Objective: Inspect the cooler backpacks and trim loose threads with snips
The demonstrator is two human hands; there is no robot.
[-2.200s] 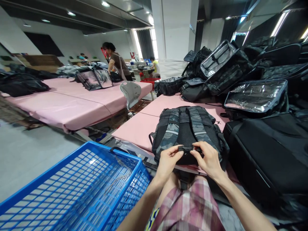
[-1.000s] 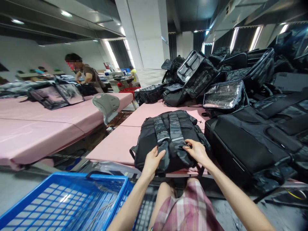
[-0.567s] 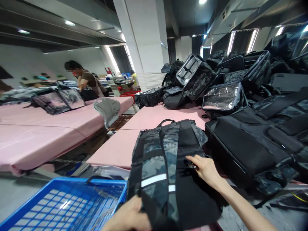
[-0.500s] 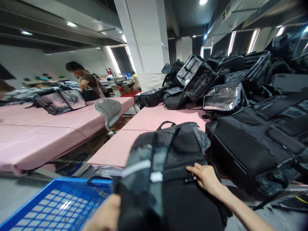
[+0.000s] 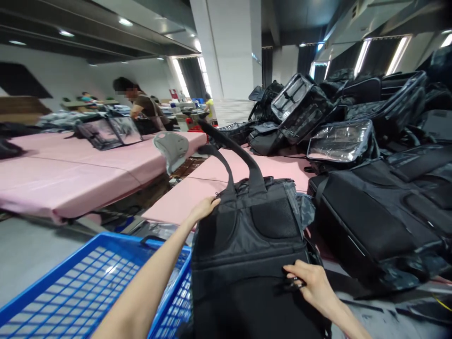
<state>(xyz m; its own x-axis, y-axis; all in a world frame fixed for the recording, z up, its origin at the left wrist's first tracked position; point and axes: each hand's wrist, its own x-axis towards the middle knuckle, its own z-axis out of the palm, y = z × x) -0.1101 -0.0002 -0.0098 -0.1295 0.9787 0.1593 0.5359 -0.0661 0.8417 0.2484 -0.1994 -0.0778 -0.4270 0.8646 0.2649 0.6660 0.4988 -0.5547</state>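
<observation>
A black and grey camouflage backpack stands upright close in front of me, back panel towards me, between the pink table and my lap. Its two shoulder straps stick up and away over the top. My left hand reaches along the bag's left side and grips its upper left corner, by the base of a strap. My right hand is lower on the right, its fingers pinched on a small dark buckle on the back panel.
A blue plastic crate sits at my lower left, touching the backpack. Black bags and clear-fronted cases are piled on the right. Pink tables stretch left, with a grey chair back between them. A person works at the far table.
The backpack has come off the pink table towards me and turned upright, its straps flipping up. My left hand moved from the bag's near end to its upper left corner.
</observation>
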